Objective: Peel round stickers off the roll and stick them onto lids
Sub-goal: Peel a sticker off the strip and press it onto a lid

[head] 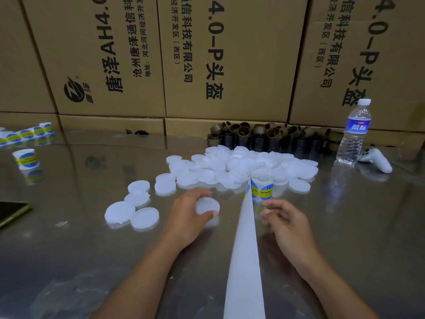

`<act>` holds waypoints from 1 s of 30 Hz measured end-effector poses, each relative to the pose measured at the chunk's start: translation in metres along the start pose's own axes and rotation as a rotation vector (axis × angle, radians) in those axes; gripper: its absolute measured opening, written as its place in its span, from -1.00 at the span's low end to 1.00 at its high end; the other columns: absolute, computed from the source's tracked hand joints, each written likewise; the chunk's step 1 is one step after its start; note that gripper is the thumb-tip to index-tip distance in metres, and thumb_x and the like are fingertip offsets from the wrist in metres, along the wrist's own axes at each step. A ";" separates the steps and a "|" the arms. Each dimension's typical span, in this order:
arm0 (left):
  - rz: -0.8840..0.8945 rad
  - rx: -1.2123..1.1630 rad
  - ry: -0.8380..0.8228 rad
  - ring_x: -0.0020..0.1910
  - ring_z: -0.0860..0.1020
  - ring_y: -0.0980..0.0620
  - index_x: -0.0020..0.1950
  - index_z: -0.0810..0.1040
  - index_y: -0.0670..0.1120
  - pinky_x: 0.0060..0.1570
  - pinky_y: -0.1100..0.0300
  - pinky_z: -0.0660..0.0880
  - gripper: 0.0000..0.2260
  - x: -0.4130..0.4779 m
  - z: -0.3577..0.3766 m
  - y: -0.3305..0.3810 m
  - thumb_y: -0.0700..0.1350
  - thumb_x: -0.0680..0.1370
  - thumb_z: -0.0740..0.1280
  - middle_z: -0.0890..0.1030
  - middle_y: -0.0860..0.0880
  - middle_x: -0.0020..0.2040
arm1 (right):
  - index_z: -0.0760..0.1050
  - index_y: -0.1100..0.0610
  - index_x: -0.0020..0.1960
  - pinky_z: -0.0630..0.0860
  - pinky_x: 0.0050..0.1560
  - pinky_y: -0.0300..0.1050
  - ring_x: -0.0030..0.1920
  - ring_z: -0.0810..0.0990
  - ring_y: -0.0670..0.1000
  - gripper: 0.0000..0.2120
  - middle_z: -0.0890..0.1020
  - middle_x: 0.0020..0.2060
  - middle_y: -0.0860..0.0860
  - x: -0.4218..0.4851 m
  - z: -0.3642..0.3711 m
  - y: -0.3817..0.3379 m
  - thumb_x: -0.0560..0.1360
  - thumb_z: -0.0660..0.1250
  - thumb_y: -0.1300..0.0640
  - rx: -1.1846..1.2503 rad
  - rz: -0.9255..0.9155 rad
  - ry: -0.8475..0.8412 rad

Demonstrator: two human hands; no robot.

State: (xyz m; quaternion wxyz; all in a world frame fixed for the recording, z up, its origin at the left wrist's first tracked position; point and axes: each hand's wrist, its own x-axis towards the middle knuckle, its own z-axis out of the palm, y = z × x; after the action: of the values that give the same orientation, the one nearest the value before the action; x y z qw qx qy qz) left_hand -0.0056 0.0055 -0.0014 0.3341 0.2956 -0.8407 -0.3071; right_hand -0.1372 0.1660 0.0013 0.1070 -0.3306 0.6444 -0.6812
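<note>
My left hand (188,215) grips a round white lid (207,205) just above the shiny table. A roll of blue and yellow round stickers (262,187) stands upright in the middle, and its bare white backing strip (246,249) trails toward me between my arms. My right hand (285,219) hovers just right of the strip, below the roll, with fingers curled and thumb and forefinger close together; whether it pinches a sticker is not visible. A heap of plain white lids (241,166) lies behind the roll, and several loose lids (138,203) lie to the left.
A second sticker roll (25,158) and a loose sticker strip (27,132) sit at far left. A water bottle (355,132) and a white controller (377,158) stand at right. Cardboard roll cores (264,134) line the stacked cartons (207,54) behind. A dark flat object (11,211) lies at the left edge.
</note>
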 end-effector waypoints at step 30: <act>0.267 -0.402 0.025 0.08 0.47 0.31 0.13 0.48 0.20 0.06 0.49 0.35 -0.51 0.013 0.042 0.054 -0.20 0.35 0.55 0.54 0.27 0.06 | 0.64 0.12 -0.17 0.46 -0.30 -0.44 -0.38 0.60 -0.16 -0.91 0.68 -0.39 0.03 0.025 0.000 -0.004 0.48 0.37 0.22 0.173 0.137 -0.009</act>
State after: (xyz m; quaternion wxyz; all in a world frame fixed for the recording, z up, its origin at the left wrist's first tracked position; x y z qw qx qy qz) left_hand -0.0602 0.0438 0.0173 0.4341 0.1131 -0.7902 -0.4176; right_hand -0.1545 0.1522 0.0130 0.1843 -0.2783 0.6037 -0.7240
